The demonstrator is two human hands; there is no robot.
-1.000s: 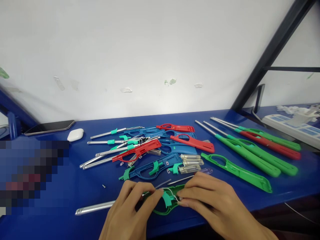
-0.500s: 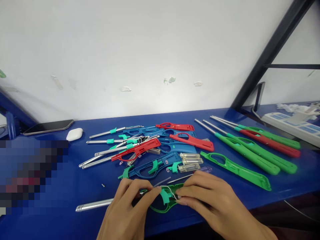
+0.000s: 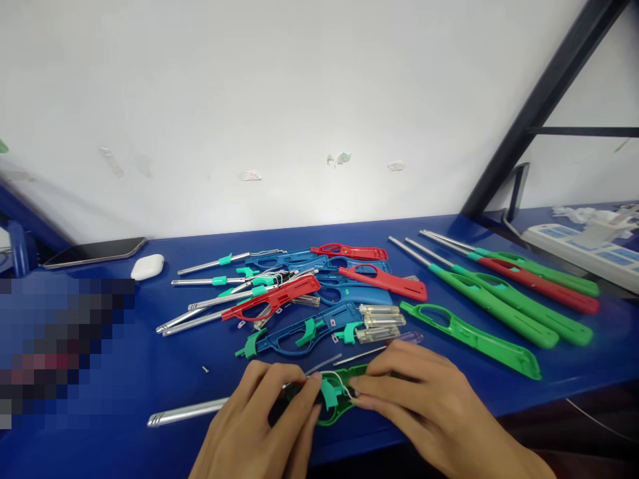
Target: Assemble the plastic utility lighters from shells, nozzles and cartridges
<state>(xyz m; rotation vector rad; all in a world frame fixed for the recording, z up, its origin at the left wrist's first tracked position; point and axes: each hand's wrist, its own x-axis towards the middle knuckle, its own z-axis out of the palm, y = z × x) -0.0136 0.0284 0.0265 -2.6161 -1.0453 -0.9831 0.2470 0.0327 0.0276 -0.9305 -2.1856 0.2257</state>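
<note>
Green plastic shell (image 3: 333,418), hollow, smooth, curved

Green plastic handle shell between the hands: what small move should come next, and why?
Probably ease the thin white wire down into the green plastic handle shell with the right hand, while the left hand steadies it: the wire bows beside the teal plastic trigger and reaches the right fingertips.

The bare left hand (image 3: 264,419) is held low at the centre, its back turned up, with fingers bent and thumb brought close to the index fingertip. The bare right hand (image 3: 424,392) is angled inward from the right, its fingers curled and its thumb and fingertips drawn together.
</note>
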